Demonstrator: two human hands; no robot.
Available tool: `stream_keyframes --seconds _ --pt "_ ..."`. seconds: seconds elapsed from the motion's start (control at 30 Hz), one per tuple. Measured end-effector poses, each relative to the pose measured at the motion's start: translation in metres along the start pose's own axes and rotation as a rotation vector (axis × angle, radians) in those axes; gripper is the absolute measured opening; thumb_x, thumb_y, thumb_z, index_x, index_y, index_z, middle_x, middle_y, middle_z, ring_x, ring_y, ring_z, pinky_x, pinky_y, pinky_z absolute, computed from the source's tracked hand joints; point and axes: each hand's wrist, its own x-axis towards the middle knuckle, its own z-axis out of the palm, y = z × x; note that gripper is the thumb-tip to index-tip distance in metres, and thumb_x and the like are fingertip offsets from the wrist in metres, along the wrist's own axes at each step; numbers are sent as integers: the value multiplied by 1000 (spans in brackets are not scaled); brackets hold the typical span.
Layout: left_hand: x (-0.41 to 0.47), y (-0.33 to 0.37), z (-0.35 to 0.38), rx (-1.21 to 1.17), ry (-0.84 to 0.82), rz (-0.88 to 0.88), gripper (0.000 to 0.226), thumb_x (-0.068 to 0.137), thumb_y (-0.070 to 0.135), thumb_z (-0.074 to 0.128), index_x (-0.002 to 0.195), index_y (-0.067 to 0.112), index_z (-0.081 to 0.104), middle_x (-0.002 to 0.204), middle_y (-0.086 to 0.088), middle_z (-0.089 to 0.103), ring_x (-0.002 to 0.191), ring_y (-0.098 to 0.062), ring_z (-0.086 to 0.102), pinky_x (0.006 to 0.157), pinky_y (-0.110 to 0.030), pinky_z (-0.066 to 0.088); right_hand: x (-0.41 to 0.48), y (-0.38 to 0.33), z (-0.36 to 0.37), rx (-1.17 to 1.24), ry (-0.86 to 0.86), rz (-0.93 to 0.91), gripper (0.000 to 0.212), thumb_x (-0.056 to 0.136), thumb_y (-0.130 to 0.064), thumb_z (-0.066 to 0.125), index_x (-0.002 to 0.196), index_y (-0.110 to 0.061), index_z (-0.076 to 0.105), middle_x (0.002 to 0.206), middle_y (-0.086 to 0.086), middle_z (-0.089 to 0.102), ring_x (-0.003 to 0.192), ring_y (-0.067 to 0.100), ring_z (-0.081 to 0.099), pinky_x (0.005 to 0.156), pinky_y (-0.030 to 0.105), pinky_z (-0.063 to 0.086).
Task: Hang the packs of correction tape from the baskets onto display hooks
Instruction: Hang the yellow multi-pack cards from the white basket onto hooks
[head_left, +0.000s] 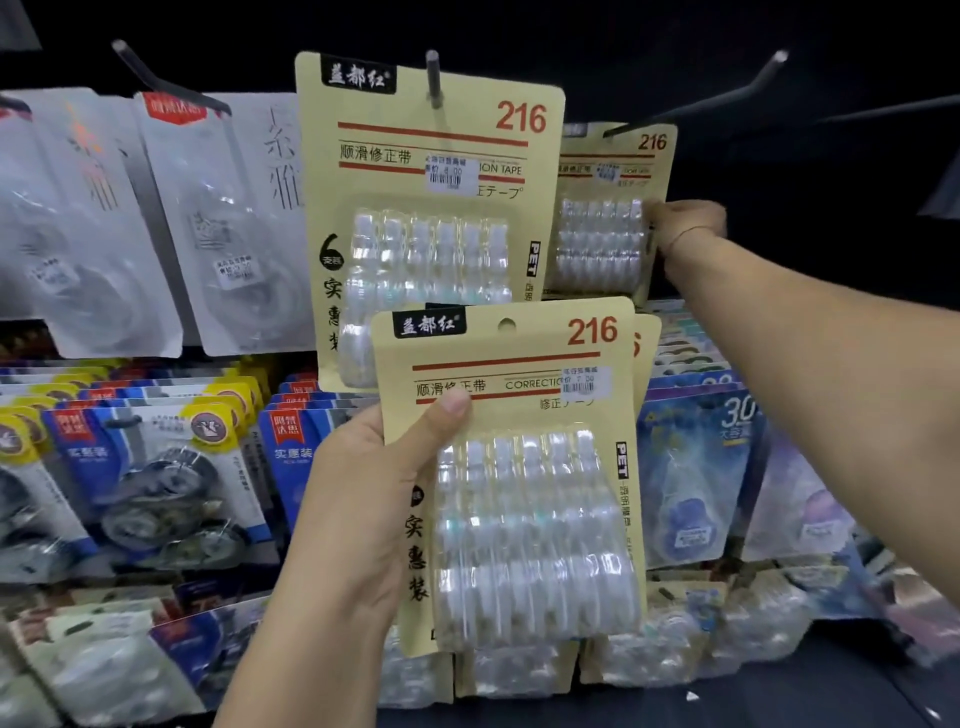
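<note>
Nearest, at six o'clock, a correction tape pack (519, 467) is gripped by the left hand (363, 493), thumb pressed on its front. Farther, at two o'clock, a hung pack (602, 228) is pinched at its edge by the right hand (685, 221). It should be pushed back along its hook (701, 98), so the held pack's hole (506, 325) can be threaded squarely.

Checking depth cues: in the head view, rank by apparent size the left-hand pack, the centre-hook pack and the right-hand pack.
1-2: left-hand pack and centre-hook pack look alike; the held one is nearer, so unranked.
3: right-hand pack, clearly smallest, farther back.
</note>
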Motion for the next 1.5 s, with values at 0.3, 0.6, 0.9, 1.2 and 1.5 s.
stream_keyframes --seconds 0.3,0.6,0.9,1.2,1.5 --pt "-4 -1 12 -54 -8 -2 26 67 30 72 91 21 73 87 12 77 80 4 71 79 -21 45 -40 0 -22 -112 54 -192 47 87 -33 68 125 -10 53 127 4 57 113 17 56 82 22 44" --pt "-15 -4 19 -130 -47 -53 40 64 31 74 101 16 74 94 7 78 86 -2 72 83 -23 50 -239 32 -123 18 -385 -271 30 92 -37 58 87 -10 66 82 3 71 78 9 65 73 23 54" --pt "-34 -9 35 -163 -174 -105 30 73 31 74 99 15 74 95 -2 78 86 -14 74 74 -28 58 -265 49 -127 261 -353 -169 13 89 -13 65 100 -16 71 96 -6 76 94 10 71 83 24 57" --pt "-37 -8 48 -264 -60 -72 16 74 22 76 89 17 74 88 0 78 79 -10 74 72 -26 56 -260 52 -142 260 -182 -168 27 84 -20 71 107 -8 64 98 1 74 95 16 71 81 24 57" --pt "-33 -11 49 -258 -24 -56 15 92 30 63 91 22 76 90 1 78 80 -13 71 67 -27 52 -234 29 -166 309 -98 -171 12 96 -17 57 101 -8 63 86 1 73 73 13 71 65 32 58"
